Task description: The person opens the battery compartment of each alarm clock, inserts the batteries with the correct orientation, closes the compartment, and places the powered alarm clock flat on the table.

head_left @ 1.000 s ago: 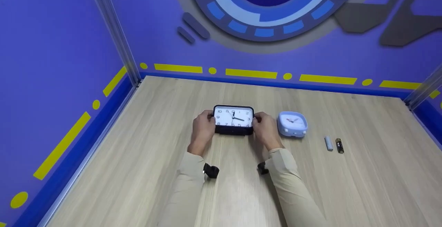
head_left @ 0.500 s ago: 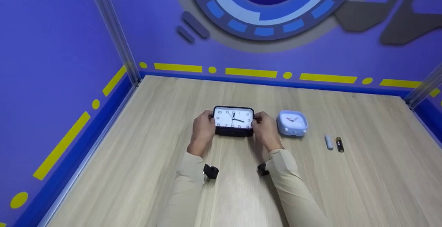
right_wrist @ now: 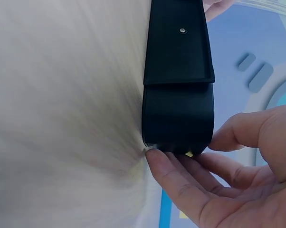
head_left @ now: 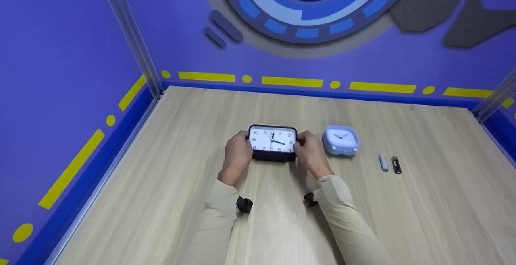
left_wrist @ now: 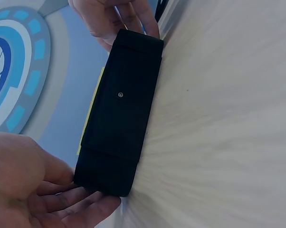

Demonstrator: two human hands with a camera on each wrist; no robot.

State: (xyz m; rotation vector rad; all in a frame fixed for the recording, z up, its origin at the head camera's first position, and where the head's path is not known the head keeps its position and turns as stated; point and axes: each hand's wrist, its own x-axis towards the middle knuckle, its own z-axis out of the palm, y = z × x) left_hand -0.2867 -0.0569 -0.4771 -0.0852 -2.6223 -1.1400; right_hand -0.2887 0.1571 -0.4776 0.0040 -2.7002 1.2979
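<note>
Left hand (head_left: 237,152) and right hand (head_left: 312,152) still grip the black clock (head_left: 273,140) by both ends; it edges slightly nearer; the blue clock (head_left: 341,141) stays put.

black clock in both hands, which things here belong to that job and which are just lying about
In the job:
black clock, held at both ends
left hand
right hand

Apparently just lying about, untouched:
light blue clock
pale battery
black-and-gold battery

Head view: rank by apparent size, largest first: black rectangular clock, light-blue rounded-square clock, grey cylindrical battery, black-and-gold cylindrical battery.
1. Black rectangular clock
2. Light-blue rounded-square clock
3. Grey cylindrical battery and black-and-gold cylindrical battery: look alike, so not ranked.
</note>
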